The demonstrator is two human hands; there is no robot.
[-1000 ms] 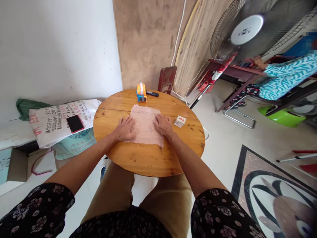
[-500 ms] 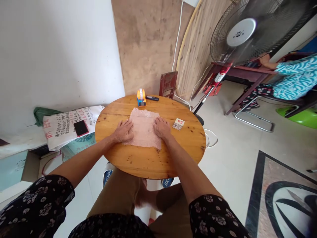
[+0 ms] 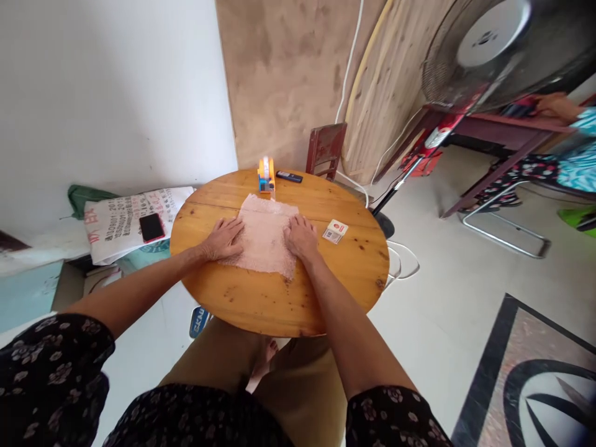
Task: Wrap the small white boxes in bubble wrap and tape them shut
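Observation:
A pink sheet with a rough, bubbly texture (image 3: 265, 239), perhaps bubble wrap, is spread on the round wooden table (image 3: 242, 310). My left hand (image 3: 223, 238) lies flat at its left side, fingers stretched out and fingertips on the edge. On the right edge rests my right hand (image 3: 301, 238), palm down, with nothing gripped and its fingers a little bent. Beyond the sheet stands an orange and blue tape dispenser (image 3: 267, 177) with a roll of clear tape. Beside the dispenser is a small dark oblong object (image 3: 289, 177). A small red-and-white card or packet (image 3: 335, 231) lies right of my right hand.
Left of the table, a phone (image 3: 151, 228) lies on a printed white sack (image 3: 116, 214). A small wooden chair (image 3: 325, 149) stands behind the table. To the right are a standing fan (image 3: 493, 37), a white cable (image 3: 410, 261) on the floor, and a seated person (image 3: 577, 167).
The view has shifted, so the fan and seated person sit farther right. Both hands stay at the sheet's sides, the left slightly farther out. The sheet keeps its place on the table.

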